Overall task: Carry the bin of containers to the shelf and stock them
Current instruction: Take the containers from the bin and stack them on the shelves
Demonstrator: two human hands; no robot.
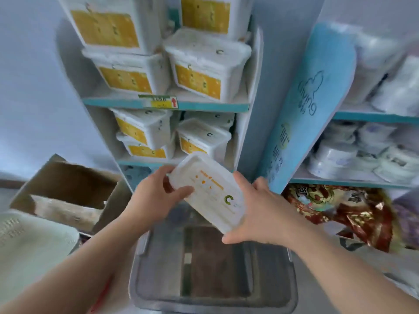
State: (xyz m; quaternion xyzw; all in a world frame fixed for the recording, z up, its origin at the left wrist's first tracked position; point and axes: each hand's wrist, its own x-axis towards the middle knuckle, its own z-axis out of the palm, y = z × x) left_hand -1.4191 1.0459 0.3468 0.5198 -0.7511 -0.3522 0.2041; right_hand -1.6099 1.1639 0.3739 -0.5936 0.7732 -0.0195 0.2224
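Note:
I hold a white lidded container [212,193] with orange print and a green C on its lid, tilted, just below the lower shelf. My left hand [156,196] grips its left end and my right hand [258,214] wraps its near right corner. Directly under it on the floor sits the translucent grey bin [145,279], which looks empty inside. The white shelf unit [204,106] with teal edges carries several matching white containers with yellow labels [199,73] on two levels.
An open cardboard box [68,191] stands at left, with a pale green perforated basket [29,243] in front of it. At right a blue side panel [306,114] borders a second shelf of wrapped white rolls [362,155]. Red and gold bags [340,211] lie below it.

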